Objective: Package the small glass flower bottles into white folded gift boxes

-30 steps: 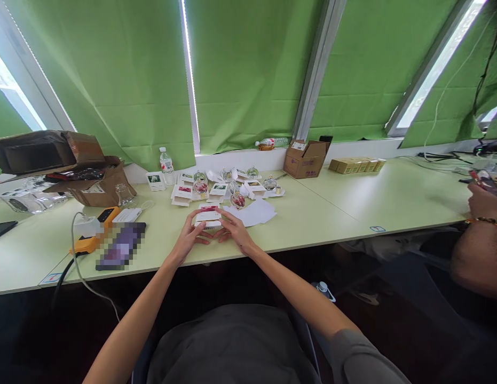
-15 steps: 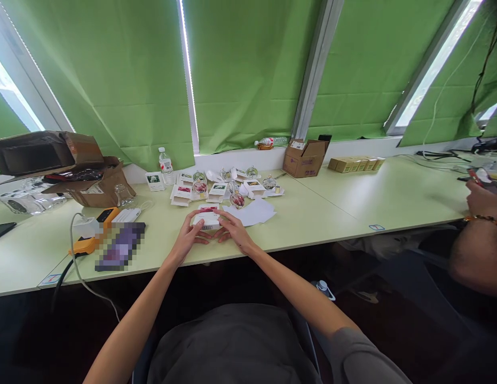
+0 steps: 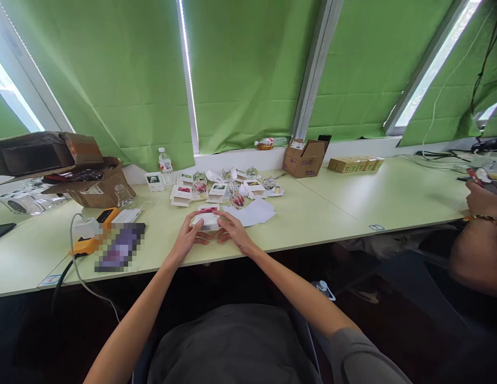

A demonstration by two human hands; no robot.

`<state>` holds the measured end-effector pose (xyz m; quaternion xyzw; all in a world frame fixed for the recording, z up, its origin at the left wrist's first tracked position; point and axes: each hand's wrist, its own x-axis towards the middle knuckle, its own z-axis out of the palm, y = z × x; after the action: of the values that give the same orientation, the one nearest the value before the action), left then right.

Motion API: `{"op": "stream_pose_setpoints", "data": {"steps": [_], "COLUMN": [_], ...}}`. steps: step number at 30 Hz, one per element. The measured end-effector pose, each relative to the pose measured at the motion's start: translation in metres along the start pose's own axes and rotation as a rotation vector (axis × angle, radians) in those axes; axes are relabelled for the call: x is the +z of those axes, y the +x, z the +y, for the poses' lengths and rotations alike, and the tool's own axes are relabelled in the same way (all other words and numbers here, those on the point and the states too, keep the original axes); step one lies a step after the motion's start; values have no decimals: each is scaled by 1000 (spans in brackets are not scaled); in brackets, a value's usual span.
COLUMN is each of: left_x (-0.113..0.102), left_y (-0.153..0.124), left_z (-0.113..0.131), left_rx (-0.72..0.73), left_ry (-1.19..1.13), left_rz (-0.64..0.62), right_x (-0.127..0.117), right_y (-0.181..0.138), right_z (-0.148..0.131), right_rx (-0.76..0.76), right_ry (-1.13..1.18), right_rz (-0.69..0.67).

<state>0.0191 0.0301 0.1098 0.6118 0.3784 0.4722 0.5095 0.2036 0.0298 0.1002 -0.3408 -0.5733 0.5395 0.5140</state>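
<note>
Between my two hands is a small white box (image 3: 208,221) with a barcode on its near side and a dark pink picture on top. My left hand (image 3: 188,232) grips its left end, thumb on the near side. From the right, my right hand (image 3: 232,229) holds the other end, fingers curved around it. Just beyond lie several white boxes with flower pictures, such as a picture box (image 3: 182,193), among round clear glass bottles. One glass bottle (image 3: 237,200) with red contents lies next to a sheet of white paper (image 3: 256,211).
At left are cardboard boxes (image 3: 100,184), a blurred-out purple item (image 3: 122,247), an orange device (image 3: 108,216) and cables. A water bottle (image 3: 165,166) stands behind. A brown carton (image 3: 305,159) and small yellow boxes (image 3: 354,164) sit at the back right. Another person's hand (image 3: 483,201) holds something at far right.
My hands and the white box look almost the same; any shift is very slight. The things on the table have not moved.
</note>
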Motion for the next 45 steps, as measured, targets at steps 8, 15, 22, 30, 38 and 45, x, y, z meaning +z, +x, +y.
{"op": "stream_pose_setpoints", "data": {"steps": [8,15,22,30,38,45], "left_x": [-1,-2,-1,-3,-2,-1], "left_y": [1,3,0,1,2,1], "left_z": [2,-1,1,0,0,0], "left_rx": [-3,-23,15,17,21,22], "left_ry": [7,25,18,14,54,69], "left_rz": [9,26,1,-1,11,29], "right_x": [-1,0,0,0,1,1], "right_y": [1,1,1,1,1,1], "right_z": [4,5,5,4,3,3], "right_rx": [-15,-14,-18,-19,-19,-6], "right_ry": [-30,-50,-29,-24,-42,-44], "right_rz": [-35,-29,-3,-1,11,30]}}
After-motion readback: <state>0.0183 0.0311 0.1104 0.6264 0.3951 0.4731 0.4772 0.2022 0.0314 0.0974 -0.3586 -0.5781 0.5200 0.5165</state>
